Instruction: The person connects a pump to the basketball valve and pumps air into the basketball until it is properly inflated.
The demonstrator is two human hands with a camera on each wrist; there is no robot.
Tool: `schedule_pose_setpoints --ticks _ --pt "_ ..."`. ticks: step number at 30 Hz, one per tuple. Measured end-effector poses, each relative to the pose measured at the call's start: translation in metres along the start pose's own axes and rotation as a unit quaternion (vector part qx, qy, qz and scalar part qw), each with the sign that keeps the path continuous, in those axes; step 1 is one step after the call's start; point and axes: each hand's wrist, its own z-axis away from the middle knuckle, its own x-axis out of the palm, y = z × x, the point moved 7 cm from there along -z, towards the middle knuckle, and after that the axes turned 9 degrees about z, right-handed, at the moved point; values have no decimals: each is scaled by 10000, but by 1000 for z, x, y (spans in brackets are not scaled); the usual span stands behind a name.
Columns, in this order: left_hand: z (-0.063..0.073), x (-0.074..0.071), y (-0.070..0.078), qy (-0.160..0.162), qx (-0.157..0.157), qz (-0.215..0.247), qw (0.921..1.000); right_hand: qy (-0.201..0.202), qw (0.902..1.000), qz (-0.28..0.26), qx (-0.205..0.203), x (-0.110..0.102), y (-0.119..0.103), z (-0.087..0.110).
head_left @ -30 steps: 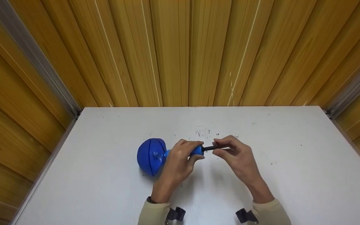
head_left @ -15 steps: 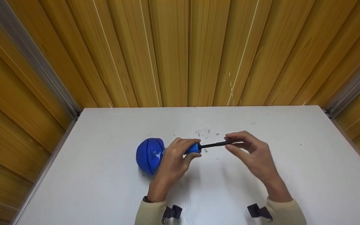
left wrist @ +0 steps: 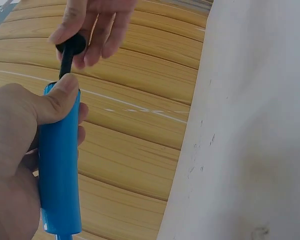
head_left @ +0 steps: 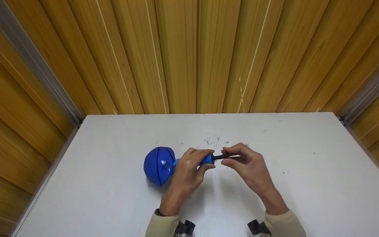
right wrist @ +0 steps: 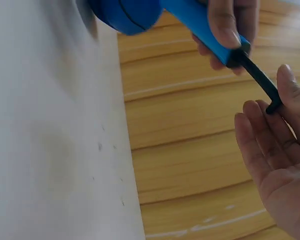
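Head view: blue pump (head_left: 207, 159) above surface (head_left: 110, 204), left grip (head_left: 188, 168) curled round it; black handle (left wrist: 76, 45) pinched by right grip (head_left: 248, 164), nearer the pump than half a second ago, suggesting an air-delivering stroke; blue ball (head_left: 158, 166) at the pump's opposite end.

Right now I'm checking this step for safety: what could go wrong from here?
The right hand pinches only the end of the black handle, so it could slip off.

The left hand grips the blue pump close to where the black rod enters, so skin might get nipped if the handle comes fully in.

Neither hand holds the blue ball itself, so it might twist or work loose at the pump.
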Motion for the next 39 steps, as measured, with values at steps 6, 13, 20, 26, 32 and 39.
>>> schedule_pose_setpoints --ticks 6,13,20,26,32,39 --pt "-2 -1 -1 -86 19 201 9998 7 9997 82 -218 9 -5 0" --pt "-4 -18 -5 219 123 178 9995 285 9981 348 -431 -29 -19 -2" --pt "-5 -18 -4 88 7 75 9999 519 9985 133 144 -58 -10 1" --pt "-3 -8 -2 83 24 26 10000 390 9988 257 177 -17 -3 -1" --pt "-1 0 -1 -34 42 31 10000 151 9990 403 119 12 2 1" --pt "-3 -2 -2 -197 -28 115 9997 78 9985 486 -230 -6 -7 0"
